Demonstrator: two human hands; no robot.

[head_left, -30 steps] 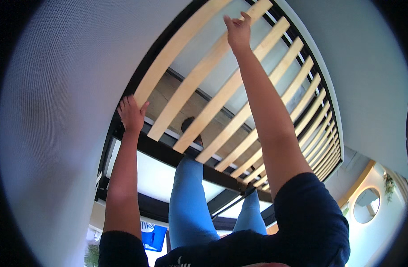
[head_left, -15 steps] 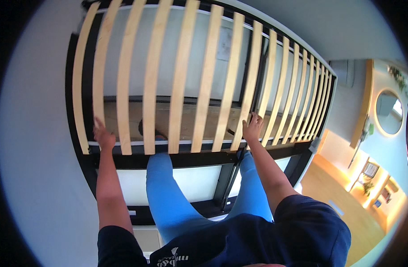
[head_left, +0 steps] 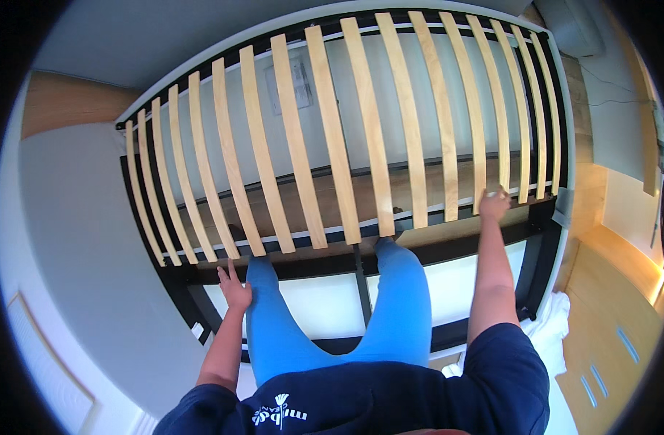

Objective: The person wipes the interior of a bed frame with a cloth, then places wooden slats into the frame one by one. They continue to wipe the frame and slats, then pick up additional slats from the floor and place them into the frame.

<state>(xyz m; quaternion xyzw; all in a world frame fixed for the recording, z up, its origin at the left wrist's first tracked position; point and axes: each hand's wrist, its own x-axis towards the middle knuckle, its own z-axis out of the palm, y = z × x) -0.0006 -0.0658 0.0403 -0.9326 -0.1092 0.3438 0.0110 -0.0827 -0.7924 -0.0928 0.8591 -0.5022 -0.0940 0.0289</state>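
Observation:
A row of pale wooden bed slats [head_left: 292, 145] spans the raised part of a black metal bed frame [head_left: 303, 270] in front of me. Toward the right end, my right hand [head_left: 495, 206] is closed around the near end of one slat [head_left: 503, 145], covering its tip. My left hand [head_left: 235, 290] is just below the near end of another slat [head_left: 224, 156], fingers stretched out and apart, holding nothing. Whether its fingertips touch the slat, I cannot tell. My legs in blue trousers stand inside the frame's lower part, between its dark bars.
Below the slats lies a brown wooden floor [head_left: 433, 185]. A paper sheet [head_left: 293, 85] shows behind the slats. White cloth [head_left: 549, 322] hangs by the frame's right corner. A wooden cabinet [head_left: 600, 348] with pale blue handles stands at right, a grey wall [head_left: 107, 217] at left.
My view has swung to the right along the bed. My right hand has moved to slats nearer the right end, and my left hand has drawn back below the slat ends.

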